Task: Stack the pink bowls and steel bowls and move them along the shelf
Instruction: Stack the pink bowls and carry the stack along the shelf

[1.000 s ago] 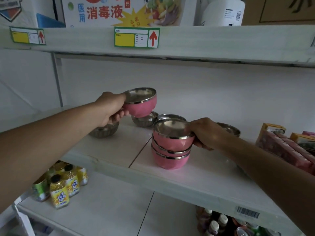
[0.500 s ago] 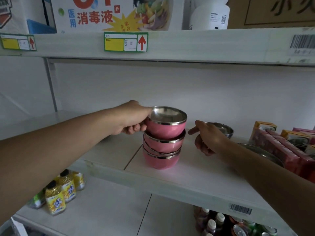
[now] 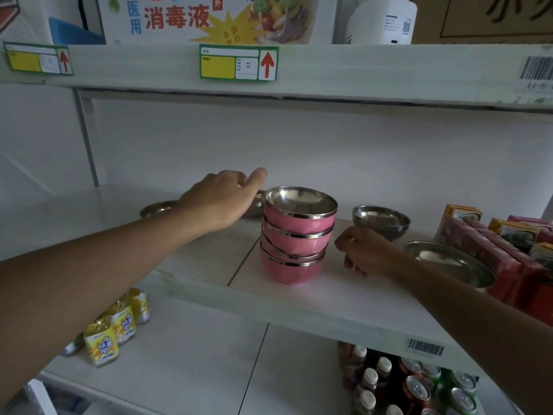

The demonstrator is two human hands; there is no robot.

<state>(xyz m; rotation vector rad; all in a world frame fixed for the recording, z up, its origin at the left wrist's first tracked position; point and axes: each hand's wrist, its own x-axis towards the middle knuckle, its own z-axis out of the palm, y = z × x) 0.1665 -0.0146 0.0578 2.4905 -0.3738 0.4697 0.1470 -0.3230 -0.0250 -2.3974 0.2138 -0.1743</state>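
Observation:
Three pink bowls with steel rims stand nested in one stack near the front of the white shelf. My left hand is stretched out over the shelf behind and left of the stack, fingers straight, holding nothing. Under it lies a steel bowl, mostly hidden, and another steel bowl sits further left. My right hand hovers just right of the stack with loosely curled fingers and holds nothing. Behind it stands a small steel bowl; a wide steel bowl lies to the right.
Red and yellow cartons crowd the shelf's right end. The upper shelf edge hangs low overhead. Yellow drink bottles stand on the lower shelf at left, bottles and cans at lower right.
My left hand set the third pink bowl on the stack, let go and reached back to the left. My right hand left the stack and drew slightly right, curling its fingers.

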